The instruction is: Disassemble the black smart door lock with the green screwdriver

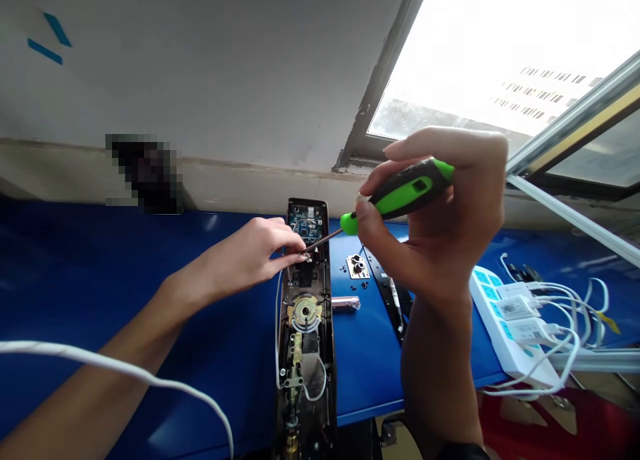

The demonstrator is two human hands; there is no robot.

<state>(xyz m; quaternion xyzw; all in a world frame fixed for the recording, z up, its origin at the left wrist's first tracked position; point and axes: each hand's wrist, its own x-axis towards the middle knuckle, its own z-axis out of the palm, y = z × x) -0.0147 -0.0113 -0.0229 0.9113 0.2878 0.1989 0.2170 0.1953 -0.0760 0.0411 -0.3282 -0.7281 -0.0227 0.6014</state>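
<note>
A long dark lock housing (329,340) lies open on the blue table, its inside facing up. At its far end sits a green-blue circuit board (313,231); a round brass-coloured part and a metal latch mechanism lie nearer. My right hand (445,227) grips a green and black screwdriver (407,192), its shaft slanting down left into the housing. Close to the shaft's tip, my left hand (263,247) pinches a small pale piece, perhaps a wire connector (307,256), just below the board. The fingers partly cover it, so its exact kind is unclear.
Right of the housing lie a small metal plate (358,267), several dark screws (354,287), a pinkish cylinder (346,304) and a black panel (385,293). A white power strip (493,327) with plugged chargers stands farther right. A white cable (165,381) crosses the lower left.
</note>
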